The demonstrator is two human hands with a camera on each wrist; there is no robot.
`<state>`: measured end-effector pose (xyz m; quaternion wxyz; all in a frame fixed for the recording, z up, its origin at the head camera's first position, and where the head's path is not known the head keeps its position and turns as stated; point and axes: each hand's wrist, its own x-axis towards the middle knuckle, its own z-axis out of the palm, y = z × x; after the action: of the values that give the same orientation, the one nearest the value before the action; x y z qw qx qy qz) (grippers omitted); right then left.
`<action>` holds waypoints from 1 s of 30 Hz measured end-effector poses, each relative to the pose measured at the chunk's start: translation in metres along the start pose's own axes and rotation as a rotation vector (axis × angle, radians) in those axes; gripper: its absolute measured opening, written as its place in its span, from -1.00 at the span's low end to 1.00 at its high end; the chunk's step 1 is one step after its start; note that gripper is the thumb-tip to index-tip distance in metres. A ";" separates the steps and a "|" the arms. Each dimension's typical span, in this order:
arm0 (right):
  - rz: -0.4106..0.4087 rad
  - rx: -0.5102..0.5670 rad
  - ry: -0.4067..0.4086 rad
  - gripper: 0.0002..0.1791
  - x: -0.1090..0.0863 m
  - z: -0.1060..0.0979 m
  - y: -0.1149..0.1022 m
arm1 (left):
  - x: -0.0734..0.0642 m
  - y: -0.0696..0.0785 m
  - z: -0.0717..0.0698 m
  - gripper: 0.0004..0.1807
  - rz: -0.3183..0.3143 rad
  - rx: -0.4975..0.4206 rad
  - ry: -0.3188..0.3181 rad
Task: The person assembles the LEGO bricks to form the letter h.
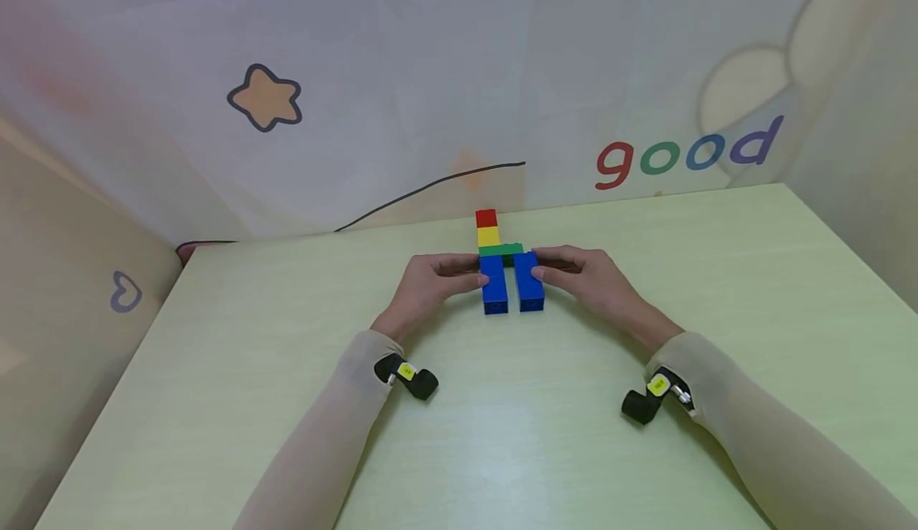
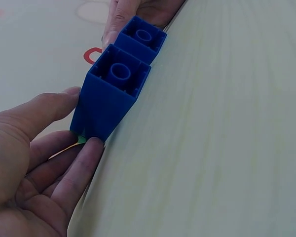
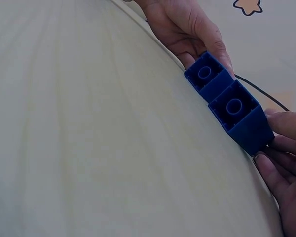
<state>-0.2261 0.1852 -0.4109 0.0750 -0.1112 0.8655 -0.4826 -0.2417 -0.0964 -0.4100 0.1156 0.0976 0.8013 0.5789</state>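
Observation:
Two long blue toy bricks lie side by side, a narrow gap between them. My left hand (image 1: 437,283) holds the left blue brick (image 1: 493,283), thumb on its upper edge and fingers at its far left side. The right blue brick (image 1: 530,279) is held likewise by my right hand (image 1: 584,275). At their far ends a green brick (image 1: 502,250) runs crosswise, followed by a yellow brick (image 1: 488,237) and a red brick (image 1: 486,218) in line. Both wrist views show the hollow undersides of the blue ends, each with a round tube inside.
The pale green table (image 1: 516,434) reaches back to a cloth backdrop (image 1: 402,60) printed with a star (image 1: 265,98) and the word "good". The red brick lies near the table's back edge. Each sleeved wrist carries a small black camera.

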 end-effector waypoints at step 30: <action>0.056 0.042 0.009 -0.36 -0.005 -0.002 0.005 | 0.000 0.002 -0.002 -0.46 -0.017 -0.016 0.026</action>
<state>-0.2224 0.1910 -0.4144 0.0868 -0.0828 0.8583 -0.4990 -0.2421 -0.0977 -0.4076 0.1109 0.0822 0.7990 0.5853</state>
